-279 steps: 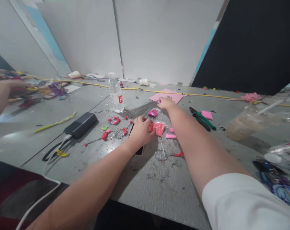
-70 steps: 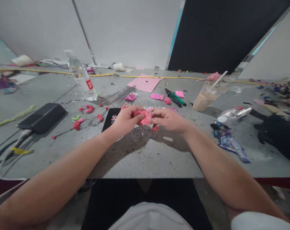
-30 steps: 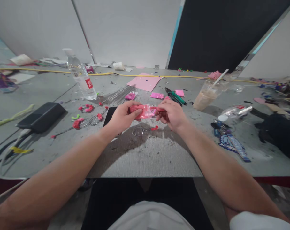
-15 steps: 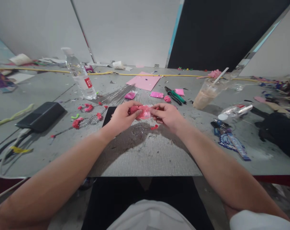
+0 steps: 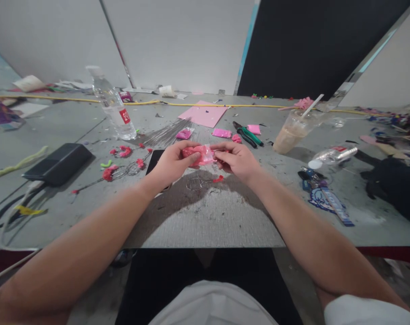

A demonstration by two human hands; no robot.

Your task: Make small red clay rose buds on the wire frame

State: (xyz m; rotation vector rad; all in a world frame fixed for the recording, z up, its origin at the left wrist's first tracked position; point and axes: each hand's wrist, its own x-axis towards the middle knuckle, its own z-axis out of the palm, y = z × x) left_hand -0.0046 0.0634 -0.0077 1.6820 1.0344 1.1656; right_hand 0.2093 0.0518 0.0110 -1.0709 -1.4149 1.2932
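Between both hands, above the table, is a small clear plastic packet (image 5: 205, 155) with soft pinkish-red clay-like stuff in it. My left hand (image 5: 178, 161) is closed round the packet's left side, thumb on top. The fingers of my right hand (image 5: 236, 161) pinch its right edge. Beneath the hands a bent wire piece with a loop (image 5: 194, 183) lies on the table, a small red bit (image 5: 218, 179) at its right. A dark phone-like slab (image 5: 154, 160) is partly hidden under my left hand.
Pink packets (image 5: 221, 133), green-handled pliers (image 5: 249, 135) and a bundle of thin wires (image 5: 167, 133) lie beyond my hands. Left are red-tipped wire pieces (image 5: 108, 174), a water bottle (image 5: 115, 108) and a black power bank (image 5: 59, 164). A drink cup (image 5: 289, 135) and keychain (image 5: 327, 201) stand right.
The packet has turned slightly, and more of its clear end shows between my hands. My right hand has shifted a little at that edge. The things on the table have stayed put.
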